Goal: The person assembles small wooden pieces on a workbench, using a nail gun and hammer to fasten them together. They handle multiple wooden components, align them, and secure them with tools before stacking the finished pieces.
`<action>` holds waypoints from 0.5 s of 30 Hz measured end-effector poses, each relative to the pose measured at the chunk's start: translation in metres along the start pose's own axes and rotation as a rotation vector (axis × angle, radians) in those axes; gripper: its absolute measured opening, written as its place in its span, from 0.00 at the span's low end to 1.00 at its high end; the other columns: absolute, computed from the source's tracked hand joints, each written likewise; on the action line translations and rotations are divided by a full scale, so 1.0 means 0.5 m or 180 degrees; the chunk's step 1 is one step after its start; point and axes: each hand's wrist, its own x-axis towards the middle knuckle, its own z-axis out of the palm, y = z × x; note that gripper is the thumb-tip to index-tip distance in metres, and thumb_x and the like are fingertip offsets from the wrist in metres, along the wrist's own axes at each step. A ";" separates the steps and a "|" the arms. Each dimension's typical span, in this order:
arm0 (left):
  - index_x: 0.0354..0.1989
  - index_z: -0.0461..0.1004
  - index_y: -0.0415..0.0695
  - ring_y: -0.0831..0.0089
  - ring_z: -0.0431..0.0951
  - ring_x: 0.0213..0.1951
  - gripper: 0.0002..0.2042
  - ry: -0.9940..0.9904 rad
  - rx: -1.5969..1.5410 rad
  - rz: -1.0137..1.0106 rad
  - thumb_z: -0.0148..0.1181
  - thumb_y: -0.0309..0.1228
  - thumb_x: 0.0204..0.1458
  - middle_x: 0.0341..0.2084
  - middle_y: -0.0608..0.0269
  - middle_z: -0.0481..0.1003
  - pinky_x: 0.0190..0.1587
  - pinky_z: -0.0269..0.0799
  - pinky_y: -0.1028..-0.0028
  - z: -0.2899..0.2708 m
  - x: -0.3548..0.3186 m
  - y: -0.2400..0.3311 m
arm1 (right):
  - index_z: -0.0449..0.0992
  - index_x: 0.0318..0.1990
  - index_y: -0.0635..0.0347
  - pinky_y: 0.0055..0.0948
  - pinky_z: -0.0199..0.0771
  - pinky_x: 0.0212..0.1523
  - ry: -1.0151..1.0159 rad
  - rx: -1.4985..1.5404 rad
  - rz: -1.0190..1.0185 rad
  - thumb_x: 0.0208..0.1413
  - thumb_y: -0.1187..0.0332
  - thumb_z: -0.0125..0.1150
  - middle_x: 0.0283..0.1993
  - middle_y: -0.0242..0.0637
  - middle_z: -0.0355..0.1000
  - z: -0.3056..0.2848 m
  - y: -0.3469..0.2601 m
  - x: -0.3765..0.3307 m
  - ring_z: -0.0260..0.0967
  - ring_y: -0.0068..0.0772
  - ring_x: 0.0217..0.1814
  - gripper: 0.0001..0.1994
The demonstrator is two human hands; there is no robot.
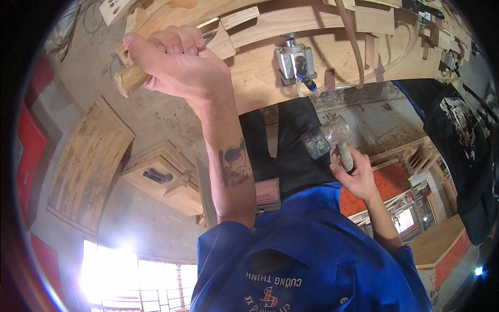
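**Wooden handle and mallet held at the curved wood jig**

Wooden handle [130, 79] sits at the upper left, its round butt end sticking out below the left hand [174, 65]. That hand's grip is closed tight around it, fingers curled over the top, pressed against the edge of the curved wooden frame [270, 57] that arcs across the top of the view. What the handle belongs to is hidden by the hand. Below, at the left, a flat plywood panel [88, 166] and a small wooden box [166, 177] lie well apart from the hands. Near the middle, a metal pneumatic clamp [295, 61] is mounted on the frame, with a clear hose [384, 65] running to the right. Lower right of it, the right hand [358, 174] grips the shaft of a mallet [327, 138], its grip fully closed, the grey head pointing up-left, clear of the frame.
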 end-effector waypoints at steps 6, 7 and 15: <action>0.15 0.53 0.52 0.78 0.51 0.13 0.25 -0.0024 -0.0015 -0.0017 0.52 0.44 0.64 0.10 0.72 0.52 0.20 0.49 0.72 -0.003 0.003 -0.002 | 0.73 0.40 0.61 0.24 0.66 0.31 0.0002 -0.0075 -0.0001 0.53 0.71 0.67 0.24 0.30 0.69 -0.004 -0.003 0.005 0.63 0.19 0.27 0.10; 0.15 0.54 0.52 0.78 0.51 0.13 0.25 -0.0035 -0.0036 -0.0009 0.52 0.45 0.64 0.10 0.72 0.52 0.20 0.49 0.72 -0.003 0.003 -0.002 | 0.73 0.40 0.61 0.24 0.66 0.31 0.0015 -0.0129 0.0030 0.53 0.71 0.67 0.24 0.30 0.69 -0.004 -0.004 0.006 0.63 0.19 0.27 0.10; 0.15 0.53 0.52 0.77 0.51 0.13 0.24 0.0058 0.0112 -0.0013 0.50 0.44 0.64 0.11 0.71 0.52 0.21 0.49 0.71 0.002 0.001 0.001 | 0.73 0.40 0.62 0.25 0.66 0.32 -0.0003 -0.0120 -0.0043 0.52 0.70 0.68 0.26 0.32 0.69 -0.008 -0.010 0.012 0.64 0.21 0.27 0.11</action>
